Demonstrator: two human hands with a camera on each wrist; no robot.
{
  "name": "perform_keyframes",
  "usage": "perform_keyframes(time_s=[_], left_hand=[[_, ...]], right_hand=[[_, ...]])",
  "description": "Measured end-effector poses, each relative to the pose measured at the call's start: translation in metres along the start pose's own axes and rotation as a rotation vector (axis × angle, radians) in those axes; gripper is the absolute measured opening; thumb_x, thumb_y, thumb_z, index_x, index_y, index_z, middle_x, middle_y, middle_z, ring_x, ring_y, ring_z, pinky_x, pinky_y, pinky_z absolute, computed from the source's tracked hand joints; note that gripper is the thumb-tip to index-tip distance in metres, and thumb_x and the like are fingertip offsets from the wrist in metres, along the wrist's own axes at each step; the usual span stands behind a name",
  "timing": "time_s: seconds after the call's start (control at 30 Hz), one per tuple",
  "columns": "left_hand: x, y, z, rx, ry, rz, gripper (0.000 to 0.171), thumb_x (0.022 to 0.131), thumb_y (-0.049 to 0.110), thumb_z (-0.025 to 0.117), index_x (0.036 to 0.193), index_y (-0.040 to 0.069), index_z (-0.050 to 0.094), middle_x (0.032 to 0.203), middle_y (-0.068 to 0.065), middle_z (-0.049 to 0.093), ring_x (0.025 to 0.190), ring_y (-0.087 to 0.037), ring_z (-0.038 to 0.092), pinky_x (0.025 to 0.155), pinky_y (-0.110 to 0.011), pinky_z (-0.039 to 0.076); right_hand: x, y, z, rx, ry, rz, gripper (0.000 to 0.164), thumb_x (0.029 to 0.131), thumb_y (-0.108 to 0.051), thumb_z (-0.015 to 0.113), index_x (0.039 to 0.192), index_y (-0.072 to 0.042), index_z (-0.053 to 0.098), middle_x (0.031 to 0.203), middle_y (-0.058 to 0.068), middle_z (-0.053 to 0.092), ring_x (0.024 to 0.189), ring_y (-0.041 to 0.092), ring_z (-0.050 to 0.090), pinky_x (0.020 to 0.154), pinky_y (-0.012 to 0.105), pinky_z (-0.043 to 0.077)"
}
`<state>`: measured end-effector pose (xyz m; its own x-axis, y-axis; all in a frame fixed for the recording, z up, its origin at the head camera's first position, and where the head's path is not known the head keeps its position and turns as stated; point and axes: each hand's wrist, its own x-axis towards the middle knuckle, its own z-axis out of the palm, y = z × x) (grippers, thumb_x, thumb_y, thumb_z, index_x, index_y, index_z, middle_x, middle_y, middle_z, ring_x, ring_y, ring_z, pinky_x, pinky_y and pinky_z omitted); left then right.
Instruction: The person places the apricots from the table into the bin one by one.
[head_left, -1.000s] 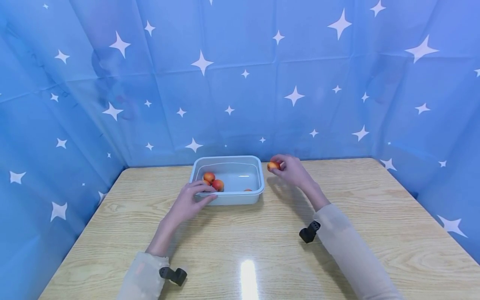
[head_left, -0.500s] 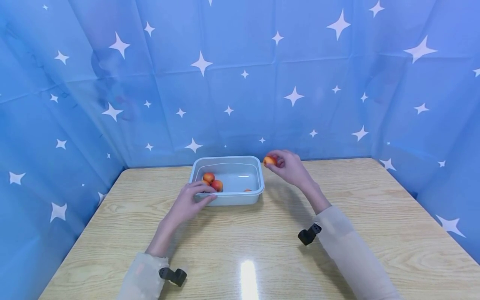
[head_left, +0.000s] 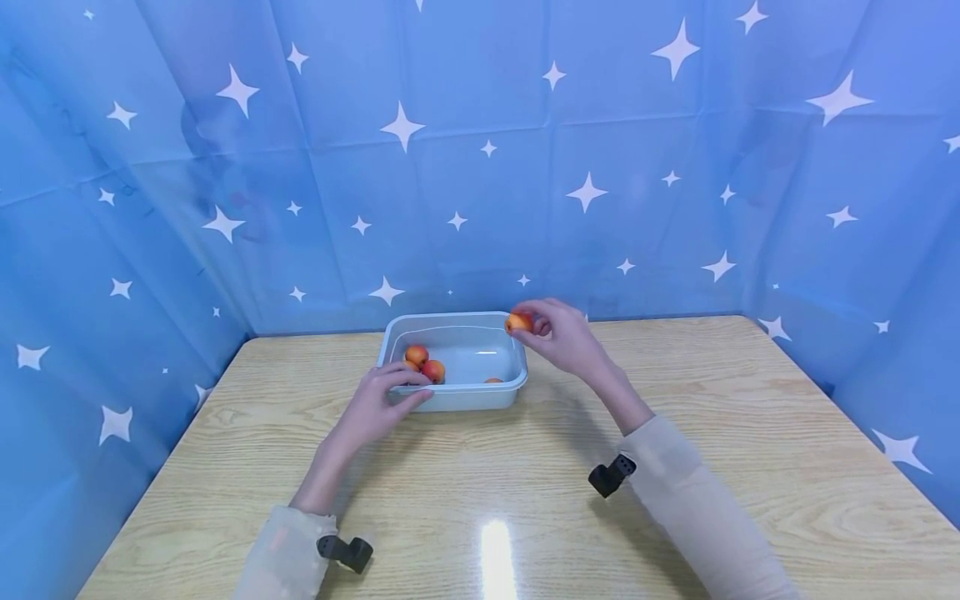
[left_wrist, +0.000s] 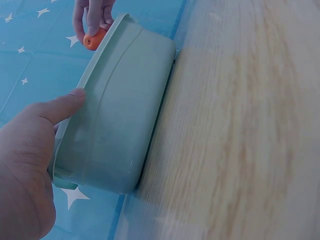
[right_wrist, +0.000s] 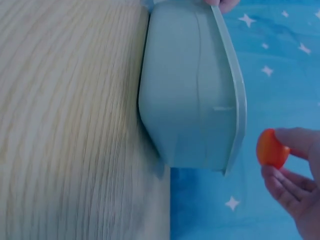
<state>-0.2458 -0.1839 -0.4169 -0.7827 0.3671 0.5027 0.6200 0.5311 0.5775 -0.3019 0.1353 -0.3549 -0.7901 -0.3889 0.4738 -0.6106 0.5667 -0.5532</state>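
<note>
A pale blue-green plastic tub [head_left: 480, 400] stands at the back of the table. My left hand [head_left: 382, 404] grips its near left rim, thumb on the outer side and fingers reaching over the edge. In the left wrist view the thumb [left_wrist: 65, 106] lies at the rim, and the other fingers are mostly hidden. My right hand [head_left: 564, 340] pinches a small apple-like fruit [head_left: 519, 323], red and orange-yellow, above the tub's far right corner. More such fruits [head_left: 417, 355] lie inside at the left. Another fruit [head_left: 493, 381] barely shows behind the near wall.
The wood-grain table [head_left: 465, 483] extends on both sides of the tub and in front of it. A blue curtain [head_left: 480, 208] with white stars hangs right behind the table's back edge and along both sides. A small black camera sits on each wrist.
My right hand has moved left with the fruit and risen slightly, from beside the tub to over its right rim. The left hand and the tub have stayed put.
</note>
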Motion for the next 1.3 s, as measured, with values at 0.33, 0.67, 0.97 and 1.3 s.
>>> perform_keyframes(time_s=[0.33, 0.67, 0.97, 1.3], left_hand=[[0.0, -0.001, 0.0, 0.015, -0.001, -0.005, 0.013, 0.089, 0.02, 0.08, 0.1, 0.013, 0.079, 0.1, 0.005, 0.07, 0.097, -0.017, 0.064, 0.094, -0.048, 0.041], [0.0, 0.0, -0.001, 0.008, -0.006, 0.001, 0.013, 0.09, 0.02, 0.079, 0.101, 0.013, 0.079, 0.101, 0.004, 0.07, 0.097, -0.018, 0.064, 0.094, -0.049, 0.041], [0.0, 0.0, -0.002, -0.009, -0.012, -0.031, 0.011, 0.091, 0.021, 0.079, 0.1, 0.015, 0.078, 0.102, 0.005, 0.07, 0.1, -0.017, 0.063, 0.098, -0.05, 0.039], [0.001, 0.007, -0.003, -0.064, 0.02, -0.022, 0.023, 0.093, 0.019, 0.075, 0.114, 0.007, 0.076, 0.113, -0.002, 0.069, 0.107, -0.025, 0.061, 0.091, -0.05, 0.05]], right_hand=[[0.0, -0.013, 0.015, -0.014, -0.092, -0.072, 0.032, 0.091, -0.013, 0.077, 0.122, -0.008, 0.071, 0.106, 0.008, 0.065, 0.082, 0.019, 0.061, 0.073, 0.033, 0.054], [-0.002, -0.017, 0.022, 0.019, -0.144, -0.091, 0.038, 0.093, -0.007, 0.074, 0.13, -0.005, 0.066, 0.117, 0.013, 0.066, 0.089, 0.023, 0.067, 0.081, 0.045, 0.057], [-0.005, -0.012, 0.02, 0.009, -0.141, -0.083, 0.037, 0.095, -0.006, 0.071, 0.131, -0.004, 0.065, 0.117, 0.013, 0.066, 0.09, 0.021, 0.067, 0.081, 0.04, 0.057], [-0.008, -0.008, 0.014, 0.017, -0.111, -0.092, 0.035, 0.094, -0.005, 0.072, 0.128, -0.002, 0.066, 0.115, 0.014, 0.066, 0.089, 0.023, 0.068, 0.082, 0.045, 0.057]])
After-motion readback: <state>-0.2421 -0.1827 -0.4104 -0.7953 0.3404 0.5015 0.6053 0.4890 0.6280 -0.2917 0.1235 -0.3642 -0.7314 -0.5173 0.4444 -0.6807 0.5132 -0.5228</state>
